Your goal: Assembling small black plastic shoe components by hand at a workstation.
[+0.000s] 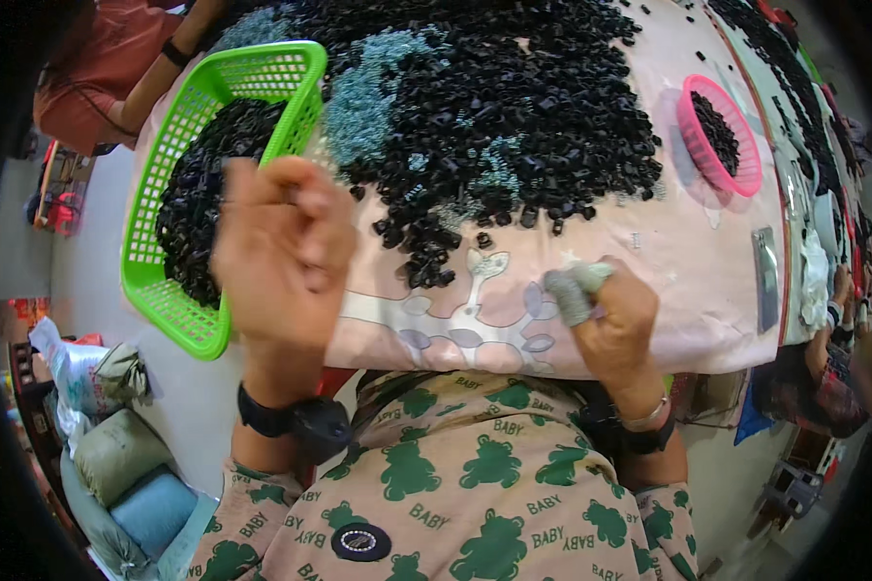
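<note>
My left hand [295, 247] is raised beside the inner rim of a green plastic basket [225, 334], palm turned up. Motion smears its fingers, so whether they hold anything does not show. The basket contains many small black plastic parts [189, 223]. Over the front part of the table, my right hand [615, 320] has its fingers curled together, with grey and whitish wrapping around the fingertips. Anything pinched there is hidden or too small to make out. Beyond both hands spreads a large heap of black plastic pieces [543, 126], mixed with small clear bluish pieces [363, 107].
A pink basket [751, 179] of dark parts stands at the right, with a phone [765, 281] nearer me. The pink patterned tablecloth [688, 334] ends close to my body. Another person's arm [155, 92] is at the far left; people work at the right.
</note>
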The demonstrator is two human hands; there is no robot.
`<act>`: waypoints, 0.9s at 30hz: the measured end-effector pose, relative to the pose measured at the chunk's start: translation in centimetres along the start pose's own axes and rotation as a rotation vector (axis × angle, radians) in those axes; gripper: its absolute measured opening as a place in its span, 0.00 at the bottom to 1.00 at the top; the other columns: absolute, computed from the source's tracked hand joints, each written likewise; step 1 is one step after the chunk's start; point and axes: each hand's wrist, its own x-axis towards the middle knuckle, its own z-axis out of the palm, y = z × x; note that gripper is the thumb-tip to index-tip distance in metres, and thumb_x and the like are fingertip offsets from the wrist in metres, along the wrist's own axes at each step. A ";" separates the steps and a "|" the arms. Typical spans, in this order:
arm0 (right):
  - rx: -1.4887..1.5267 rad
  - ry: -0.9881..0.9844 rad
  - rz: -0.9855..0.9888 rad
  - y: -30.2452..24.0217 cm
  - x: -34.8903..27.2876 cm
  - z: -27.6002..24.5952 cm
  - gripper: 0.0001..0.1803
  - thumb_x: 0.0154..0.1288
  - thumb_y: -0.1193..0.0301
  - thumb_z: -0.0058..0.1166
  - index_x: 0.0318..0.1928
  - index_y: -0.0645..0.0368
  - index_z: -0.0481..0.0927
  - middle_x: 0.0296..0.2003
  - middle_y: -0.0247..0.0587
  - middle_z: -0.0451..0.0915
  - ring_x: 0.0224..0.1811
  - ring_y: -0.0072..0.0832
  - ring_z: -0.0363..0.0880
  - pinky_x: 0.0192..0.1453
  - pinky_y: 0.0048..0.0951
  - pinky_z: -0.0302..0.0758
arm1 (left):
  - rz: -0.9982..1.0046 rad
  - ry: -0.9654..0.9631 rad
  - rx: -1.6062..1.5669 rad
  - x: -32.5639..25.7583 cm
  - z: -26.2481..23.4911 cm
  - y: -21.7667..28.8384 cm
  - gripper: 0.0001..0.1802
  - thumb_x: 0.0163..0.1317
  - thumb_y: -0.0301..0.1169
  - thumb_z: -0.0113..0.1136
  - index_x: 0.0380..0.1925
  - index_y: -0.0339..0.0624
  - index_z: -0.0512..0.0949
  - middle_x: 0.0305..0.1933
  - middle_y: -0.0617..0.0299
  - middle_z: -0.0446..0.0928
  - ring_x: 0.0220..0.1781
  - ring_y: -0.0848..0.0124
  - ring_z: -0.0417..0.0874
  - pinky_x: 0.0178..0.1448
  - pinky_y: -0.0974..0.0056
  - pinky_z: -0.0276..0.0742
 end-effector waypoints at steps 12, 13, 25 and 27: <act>-0.141 -0.104 0.152 1.7 1.1 -2.0 0.07 0.54 0.78 0.59 0.35 0.62 0.79 0.28 0.46 0.73 0.27 0.43 0.74 0.30 0.39 0.71 | -0.556 -0.329 0.691 -1.0 1.1 -6.7 0.12 0.66 0.37 0.56 0.33 0.38 0.78 0.23 0.69 0.73 0.20 0.86 0.68 0.22 0.79 0.62; -0.133 -0.158 0.180 1.7 1.4 -2.4 0.11 0.54 0.80 0.57 0.41 0.63 0.79 0.29 0.47 0.73 0.30 0.44 0.76 0.32 0.36 0.72 | -0.558 -0.322 0.692 -1.0 0.9 -6.8 0.12 0.66 0.37 0.56 0.33 0.38 0.78 0.23 0.69 0.73 0.20 0.86 0.68 0.22 0.79 0.62; -0.236 -0.281 -0.054 1.4 3.3 0.0 0.17 0.45 0.84 0.54 0.40 0.61 0.79 0.36 0.44 0.73 0.36 0.42 0.75 0.38 0.36 0.74 | -0.521 -0.312 0.720 -0.9 0.7 -6.6 0.12 0.66 0.35 0.54 0.29 0.38 0.76 0.22 0.71 0.71 0.20 0.86 0.66 0.23 0.76 0.62; -0.293 -0.174 -0.026 1.6 2.6 -0.5 0.10 0.50 0.81 0.59 0.36 0.62 0.80 0.36 0.44 0.75 0.35 0.39 0.76 0.36 0.33 0.74 | -0.522 -0.303 0.718 -0.9 0.5 -6.7 0.13 0.66 0.38 0.56 0.31 0.38 0.77 0.22 0.69 0.72 0.18 0.85 0.68 0.21 0.78 0.62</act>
